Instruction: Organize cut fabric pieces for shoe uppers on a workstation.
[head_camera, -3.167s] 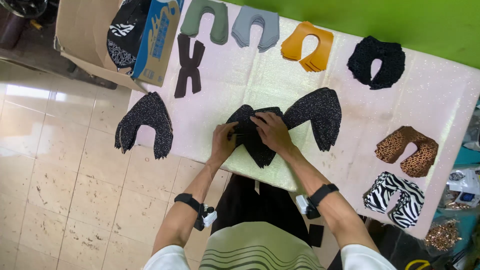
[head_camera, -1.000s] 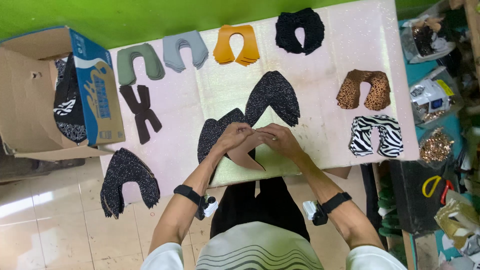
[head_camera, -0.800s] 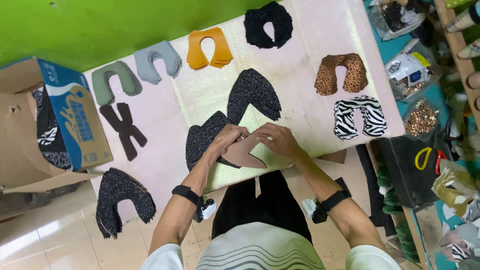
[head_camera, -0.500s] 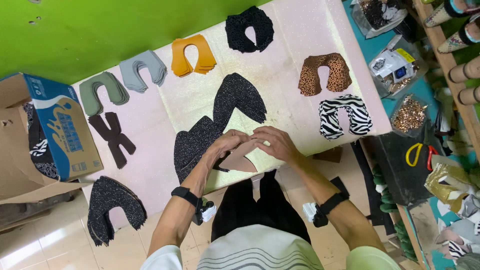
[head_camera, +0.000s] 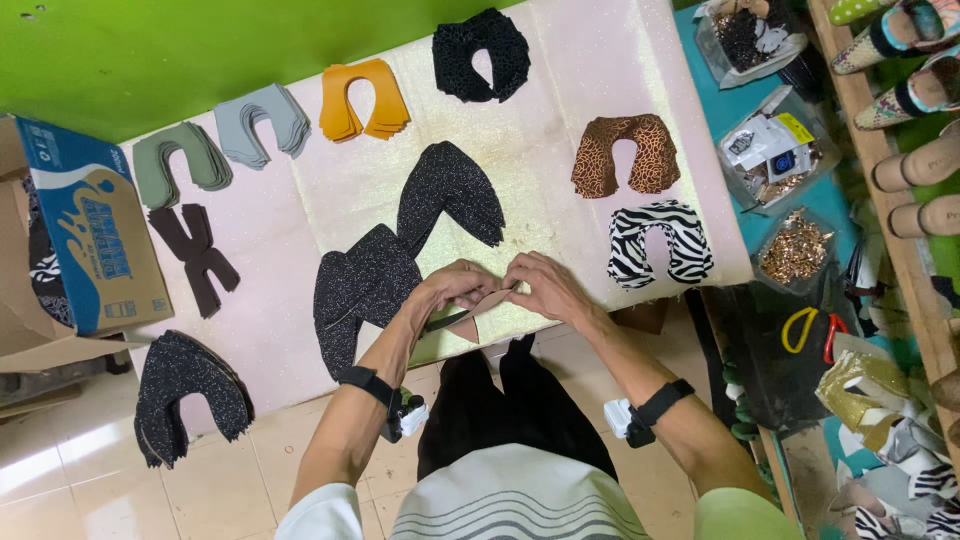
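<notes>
Head view shows your left hand and right hand meeting at the near edge of the table, fingers pinched on a small tan cut piece, which you hold just above the edge, probably so both sides can be checked. Just left of your left hand, touching it, lies a black glittery piece; another sits farther in. Around the far and side edges, stacks are sorted by colour, apparently to keep the middle free: orange stack, leopard-print stack, zebra-print stack.
</notes>
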